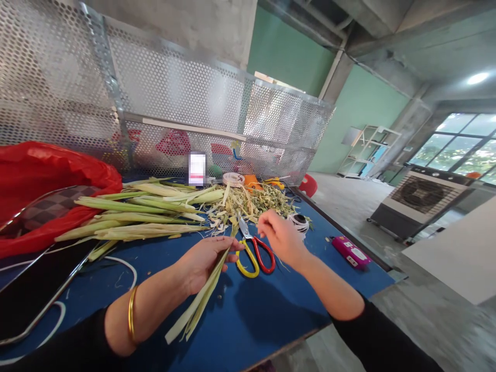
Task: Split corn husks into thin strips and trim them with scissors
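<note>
Leaves [201, 305] lie gripped in left hand [203, 263]; right hand [281, 237] pinches above scissors [253, 250].

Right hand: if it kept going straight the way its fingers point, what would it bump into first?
Probably the pile of trimmings just beyond the right hand; depth is hard to judge.
</note>
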A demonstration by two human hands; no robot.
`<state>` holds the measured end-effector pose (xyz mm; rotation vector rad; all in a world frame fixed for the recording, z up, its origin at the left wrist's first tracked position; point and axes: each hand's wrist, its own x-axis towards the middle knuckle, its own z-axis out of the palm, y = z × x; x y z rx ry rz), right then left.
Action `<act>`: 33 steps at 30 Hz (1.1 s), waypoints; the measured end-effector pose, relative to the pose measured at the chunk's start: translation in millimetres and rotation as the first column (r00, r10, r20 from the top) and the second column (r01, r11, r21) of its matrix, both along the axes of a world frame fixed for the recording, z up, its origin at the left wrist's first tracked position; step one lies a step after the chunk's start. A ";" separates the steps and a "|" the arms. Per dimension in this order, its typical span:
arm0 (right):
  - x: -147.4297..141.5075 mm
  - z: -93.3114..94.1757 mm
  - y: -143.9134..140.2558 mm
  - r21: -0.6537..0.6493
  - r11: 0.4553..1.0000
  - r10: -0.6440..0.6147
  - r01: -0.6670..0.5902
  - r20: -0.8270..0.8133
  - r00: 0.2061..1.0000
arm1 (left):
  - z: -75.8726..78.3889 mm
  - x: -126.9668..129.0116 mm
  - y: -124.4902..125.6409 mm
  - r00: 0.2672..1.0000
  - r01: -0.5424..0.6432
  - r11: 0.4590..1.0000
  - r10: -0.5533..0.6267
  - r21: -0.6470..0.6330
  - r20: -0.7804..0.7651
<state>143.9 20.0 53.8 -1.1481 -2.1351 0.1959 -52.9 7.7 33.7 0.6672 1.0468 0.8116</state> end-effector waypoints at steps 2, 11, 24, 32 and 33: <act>-6.0 -17.3 -14.6 0.047 0.999 0.019 -0.023 0.093 0.995 | -2.4 1.6 0.0 0.999 0.030 0.999 -0.030 -0.031 0.021; -20.5 -52.9 -51.5 0.274 0.893 0.272 -0.357 0.303 0.913 | -8.4 4.7 -4.0 0.950 0.241 0.969 -0.223 -0.059 0.218; -40.8 -77.5 -87.7 0.279 0.816 0.304 -0.506 0.536 0.787 | 0.6 8.9 -10.7 0.978 0.204 0.971 -0.198 -0.128 0.059; -10.6 -63.2 -83.9 0.381 0.882 0.228 -0.279 0.175 0.958 | 14.9 -5.7 -8.7 0.994 0.109 0.993 -0.109 0.041 -0.017; 0.7 -56.6 -74.7 0.405 0.910 0.075 -0.089 0.051 0.996 | 17.4 -8.9 -8.7 0.994 0.104 0.993 -0.102 0.063 -0.030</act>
